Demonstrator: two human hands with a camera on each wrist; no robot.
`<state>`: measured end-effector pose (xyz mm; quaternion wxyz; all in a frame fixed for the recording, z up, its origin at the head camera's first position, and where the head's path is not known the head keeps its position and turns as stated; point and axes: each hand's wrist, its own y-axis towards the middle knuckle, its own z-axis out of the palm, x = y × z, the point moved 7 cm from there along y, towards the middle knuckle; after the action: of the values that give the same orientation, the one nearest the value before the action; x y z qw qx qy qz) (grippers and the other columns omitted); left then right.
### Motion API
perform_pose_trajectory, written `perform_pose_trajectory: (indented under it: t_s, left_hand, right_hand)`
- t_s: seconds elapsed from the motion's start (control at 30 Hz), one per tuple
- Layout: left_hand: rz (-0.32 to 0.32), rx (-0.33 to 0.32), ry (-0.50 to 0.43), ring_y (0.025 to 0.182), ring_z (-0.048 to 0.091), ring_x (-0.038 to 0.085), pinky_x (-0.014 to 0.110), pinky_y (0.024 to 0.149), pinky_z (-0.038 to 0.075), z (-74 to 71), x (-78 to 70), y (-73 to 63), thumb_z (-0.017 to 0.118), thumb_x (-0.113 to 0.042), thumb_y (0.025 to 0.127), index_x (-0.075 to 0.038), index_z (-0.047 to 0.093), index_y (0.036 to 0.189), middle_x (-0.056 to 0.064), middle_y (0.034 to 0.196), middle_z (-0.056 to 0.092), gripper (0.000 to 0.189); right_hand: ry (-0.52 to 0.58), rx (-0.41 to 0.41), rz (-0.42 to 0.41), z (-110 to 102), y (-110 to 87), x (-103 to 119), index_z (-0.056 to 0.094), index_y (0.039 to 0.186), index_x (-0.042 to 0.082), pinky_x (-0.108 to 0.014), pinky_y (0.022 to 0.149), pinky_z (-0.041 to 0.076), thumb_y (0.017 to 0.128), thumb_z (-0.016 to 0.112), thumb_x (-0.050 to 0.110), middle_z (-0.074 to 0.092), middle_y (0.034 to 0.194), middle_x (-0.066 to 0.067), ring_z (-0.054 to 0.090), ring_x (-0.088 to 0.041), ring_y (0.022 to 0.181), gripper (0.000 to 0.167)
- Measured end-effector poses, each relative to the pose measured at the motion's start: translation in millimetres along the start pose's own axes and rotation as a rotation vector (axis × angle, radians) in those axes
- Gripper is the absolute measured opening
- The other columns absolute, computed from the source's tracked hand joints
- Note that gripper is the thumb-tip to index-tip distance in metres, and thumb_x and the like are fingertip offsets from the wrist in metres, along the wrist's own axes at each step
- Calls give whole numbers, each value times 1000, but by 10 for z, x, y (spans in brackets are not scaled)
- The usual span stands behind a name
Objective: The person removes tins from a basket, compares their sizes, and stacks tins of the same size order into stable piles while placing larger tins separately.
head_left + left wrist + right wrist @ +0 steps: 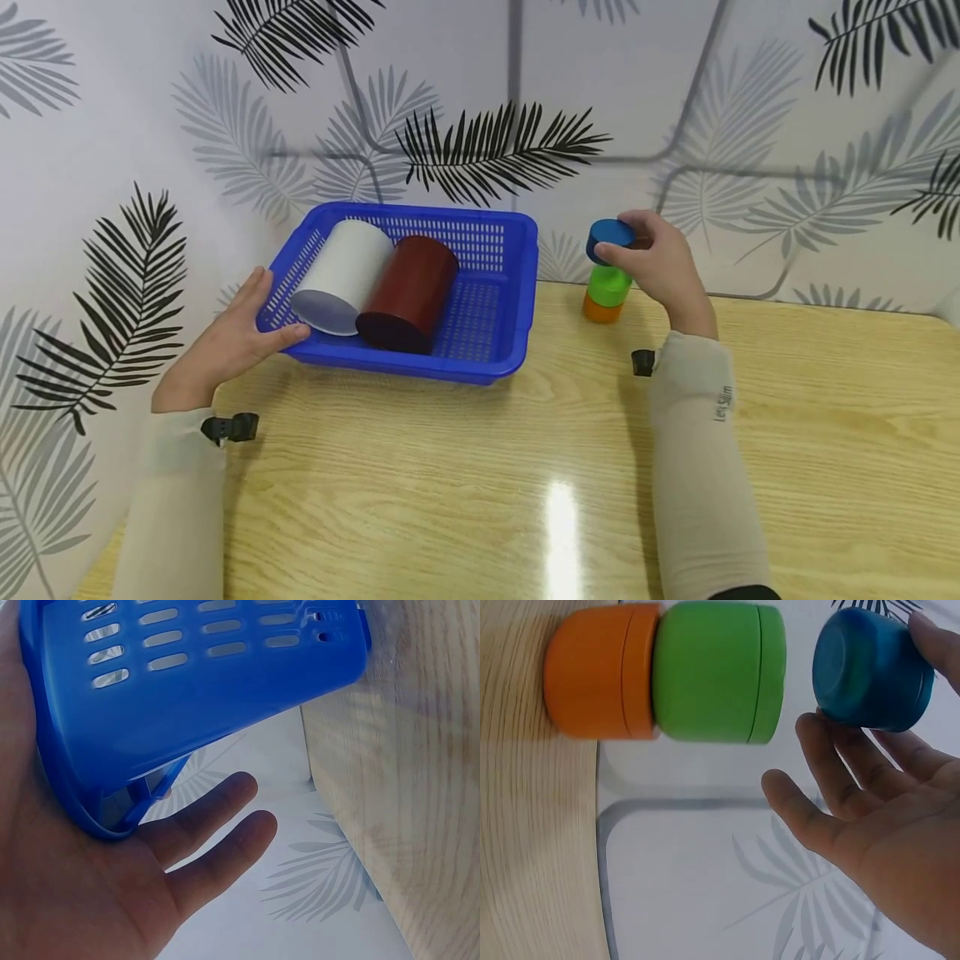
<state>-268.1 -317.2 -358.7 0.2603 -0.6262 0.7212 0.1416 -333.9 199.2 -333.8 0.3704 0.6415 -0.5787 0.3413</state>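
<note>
In the head view my right hand [660, 258] pinches a small round blue cup [609, 237] between thumb and fingers. Below it stands a green cup [609, 287] on top of an orange cup [602, 310]. The right wrist view shows a gap between the blue cup [870, 671] and the green one [712, 671]. My left hand [225, 342] rests at the left front corner of a blue basket [405, 367], thumb over the front rim. In the left wrist view, the rim lies against the palm and two fingers stretch out straight.
Inside the basket, a white cylinder [341, 271] and a dark red cylinder [412, 287] lie side by side on the left. The wooden table [420, 467] meets a leaf-patterned wall covering [585, 100] close behind the basket and cups.
</note>
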Motion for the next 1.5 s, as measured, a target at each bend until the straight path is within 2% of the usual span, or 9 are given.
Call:
perform_pose_trajectory:
  t_s: [0.2, 0.37, 0.77, 1.23, 1.5]
  left_hand:
    - [-3, -9, 1, 151, -15, 35, 65, 116, 3, -10, -11, -8, 67, -52, 94, -6, -11, 160, 11, 166, -19, 111]
    - [-3, -4, -2, 151, -15, 37, 66, 116, 3, 0, -5, -7, 66, -52, 94, -5, -11, 159, 13, 166, -19, 111]
    - [-8, -4, -3, 151, -14, 36, 65, 116, 4, -15, 12, 8, 66, -53, 94, -6, -11, 160, 13, 166, -19, 112]
    - [-11, 5, -11, 151, -14, 37, 66, 116, 4, -2, 9, 11, 66, -52, 95, -7, -12, 159, 11, 166, -20, 111]
    - [-32, 5, -21, 151, -13, 36, 65, 116, 5, -4, 28, 3, 66, -56, 93, -10, -12, 160, 5, 166, -21, 113]
  right_hand:
    - [-55, 51, 39, -46, -7, -109, 43, 149, 3, -51, 97, 45, 92, 74, 41, 52, 140, -19, 49, -33, 125, 75]
    - [-88, 96, 61, -31, 6, -175, 43, 146, 1, -51, 101, 43, 91, 75, 42, 52, 137, -22, 50, -35, 124, 76]
    - [-57, 164, 65, -13, -35, -144, 39, 140, -3, -52, 101, 42, 92, 75, 34, 48, 134, -24, 48, -37, 122, 70]
    - [-35, 183, 80, 15, -24, -195, 35, 141, -1, -52, 99, 42, 93, 75, 36, 46, 134, -26, 48, -38, 118, 72]
    - [-46, 183, 86, 16, -11, -209, 34, 146, 1, -55, 101, 41, 93, 75, 36, 45, 136, -27, 48, -39, 120, 76]
